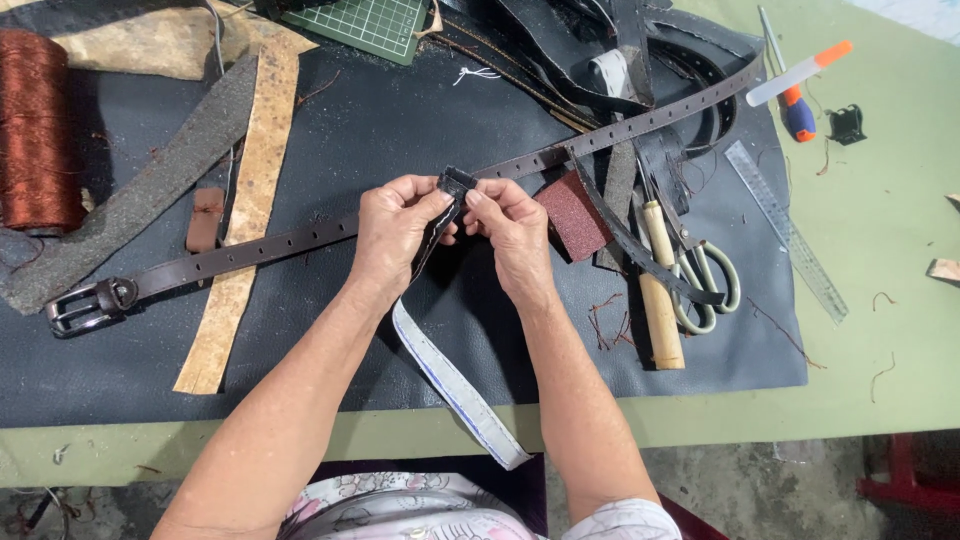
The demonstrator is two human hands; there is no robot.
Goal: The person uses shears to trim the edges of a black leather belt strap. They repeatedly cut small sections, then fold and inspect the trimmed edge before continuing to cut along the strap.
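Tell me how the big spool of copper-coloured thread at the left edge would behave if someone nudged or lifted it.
The spool of copper-coloured thread looks thickly wound, so it is probably fairly heavy for its size. It seems to lie on its side on the dark leather sheet, so a nudge across it might make it roll. The glossy winding could feel slippery, and loose turns may slip off.

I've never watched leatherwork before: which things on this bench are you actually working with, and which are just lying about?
In hand:
left hand and right hand, pinching a dark leather strap with a white underside

Lying about:
long brown punched belt with metal buckle
pale-handled scissors
wooden-handled tool
clear plastic ruler
copper-coloured thread spool
reddish sanding block
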